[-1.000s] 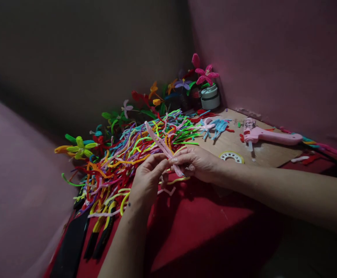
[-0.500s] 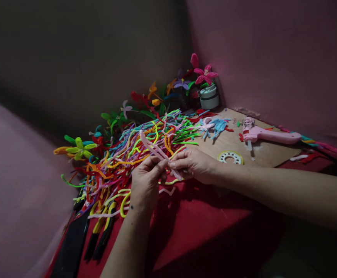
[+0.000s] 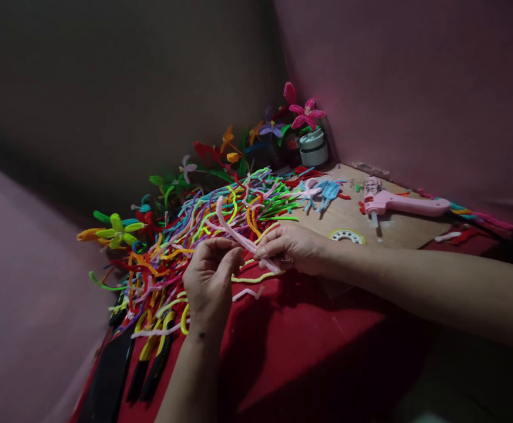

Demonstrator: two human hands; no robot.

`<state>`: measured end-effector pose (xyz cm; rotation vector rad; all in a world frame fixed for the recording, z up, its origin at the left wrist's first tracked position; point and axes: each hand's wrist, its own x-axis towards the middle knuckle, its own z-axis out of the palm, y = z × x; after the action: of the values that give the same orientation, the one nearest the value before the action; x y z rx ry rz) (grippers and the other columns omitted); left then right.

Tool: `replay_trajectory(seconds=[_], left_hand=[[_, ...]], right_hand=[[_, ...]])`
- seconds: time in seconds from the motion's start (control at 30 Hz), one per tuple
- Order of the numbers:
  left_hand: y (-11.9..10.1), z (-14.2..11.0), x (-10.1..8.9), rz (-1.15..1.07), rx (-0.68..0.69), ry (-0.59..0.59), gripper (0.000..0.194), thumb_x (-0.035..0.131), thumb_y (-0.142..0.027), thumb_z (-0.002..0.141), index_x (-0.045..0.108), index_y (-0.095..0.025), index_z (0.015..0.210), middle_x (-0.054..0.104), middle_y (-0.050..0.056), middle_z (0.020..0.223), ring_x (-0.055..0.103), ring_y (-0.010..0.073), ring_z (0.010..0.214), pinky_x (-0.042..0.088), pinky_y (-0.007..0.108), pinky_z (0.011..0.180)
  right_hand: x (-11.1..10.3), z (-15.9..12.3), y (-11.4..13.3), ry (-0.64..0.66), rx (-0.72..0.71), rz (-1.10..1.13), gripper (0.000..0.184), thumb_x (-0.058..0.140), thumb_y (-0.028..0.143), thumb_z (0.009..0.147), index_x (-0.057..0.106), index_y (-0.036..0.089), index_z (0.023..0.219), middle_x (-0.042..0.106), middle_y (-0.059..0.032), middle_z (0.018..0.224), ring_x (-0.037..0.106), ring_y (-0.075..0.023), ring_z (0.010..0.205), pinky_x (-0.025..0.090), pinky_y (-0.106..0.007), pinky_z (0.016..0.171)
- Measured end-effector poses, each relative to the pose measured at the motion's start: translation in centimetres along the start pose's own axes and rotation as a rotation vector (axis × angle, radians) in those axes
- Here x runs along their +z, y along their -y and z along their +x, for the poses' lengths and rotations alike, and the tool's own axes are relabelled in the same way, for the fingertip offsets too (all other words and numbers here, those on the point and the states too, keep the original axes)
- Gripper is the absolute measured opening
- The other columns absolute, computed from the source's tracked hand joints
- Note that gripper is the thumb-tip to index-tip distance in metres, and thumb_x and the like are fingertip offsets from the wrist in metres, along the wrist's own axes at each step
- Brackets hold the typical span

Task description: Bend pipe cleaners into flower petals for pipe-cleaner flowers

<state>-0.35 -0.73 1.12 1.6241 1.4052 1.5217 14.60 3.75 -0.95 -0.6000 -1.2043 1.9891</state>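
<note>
My right hand (image 3: pixel 289 248) pinches a folded light pink pipe cleaner (image 3: pixel 232 226) that sticks up and to the left above a pile of coloured pipe cleaners (image 3: pixel 194 235). My left hand (image 3: pixel 207 279) is just left of it, fingers curled with the thumb and forefinger near the pink strand's lower part; whether they touch it is unclear. Both hands hover over a red cloth (image 3: pixel 291 341).
A pink glue gun (image 3: pixel 399 204) lies on a wooden board (image 3: pixel 397 226) at the right, beside a tape roll (image 3: pixel 346 236) and small blue and pink pieces (image 3: pixel 322 192). Finished pipe-cleaner flowers (image 3: pixel 302 114) and a grey container (image 3: pixel 313 150) stand in the corner. Dark tool handles (image 3: pixel 146 370) lie lower left.
My left hand has slid down and left, away from the pinch point, and its fingers have loosened. The pink pipe cleaner has tilted a little lower. The view has shifted slightly.
</note>
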Motion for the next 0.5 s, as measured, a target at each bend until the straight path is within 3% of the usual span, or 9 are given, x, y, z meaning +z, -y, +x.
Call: replay_trajectory(seconds=[0.1,0.23,0.4,0.5], left_hand=[[-0.2,0.1,0.1,-0.015,-0.103,0.124,0.010,0.063,-0.023,0.070,0.059,-0.016,0.076,0.056,-0.003,0.058,0.047,0.0075,0.048,0.039,0.018,0.045],[-0.3,-0.1,-0.1,0.039,-0.074,0.203,0.009,0.061,-0.025,0.073,0.062,-0.016,0.077,0.052,-0.003,0.056,0.043,0.0075,0.048,0.037,0.019,0.045],[0.0,-0.1,-0.6,0.376,0.315,0.195,0.009,0.060,-0.022,0.074,0.068,-0.021,0.078,0.055,0.002,0.075,0.050,0.0129,0.069,0.041,0.024,0.061],[-0.1,0.0,-1.0,0.674,0.554,0.155,0.009,0.060,-0.020,0.075,0.067,-0.024,0.075,0.051,0.002,0.075,0.047,0.0145,0.072,0.038,0.025,0.062]], right_hand=[[0.0,0.0,0.0,0.007,0.009,0.004,0.007,0.062,0.014,0.061,0.059,0.009,0.057,0.049,0.0029,0.039,0.034,-0.0033,0.032,0.018,-0.019,0.035],[-0.1,0.0,-0.3,0.005,-0.017,-0.050,0.007,0.061,0.014,0.061,0.059,0.009,0.057,0.050,0.0027,0.039,0.033,-0.0032,0.032,0.018,-0.019,0.035],[-0.1,-0.1,-0.2,-0.005,-0.016,-0.091,0.008,0.058,0.013,0.059,0.056,0.010,0.051,0.048,0.0031,0.038,0.032,-0.0041,0.033,0.017,-0.020,0.035],[-0.1,-0.3,0.0,0.038,-0.036,-0.165,0.011,0.055,0.013,0.059,0.053,0.011,0.048,0.046,0.0031,0.037,0.031,-0.0045,0.033,0.016,-0.021,0.036]])
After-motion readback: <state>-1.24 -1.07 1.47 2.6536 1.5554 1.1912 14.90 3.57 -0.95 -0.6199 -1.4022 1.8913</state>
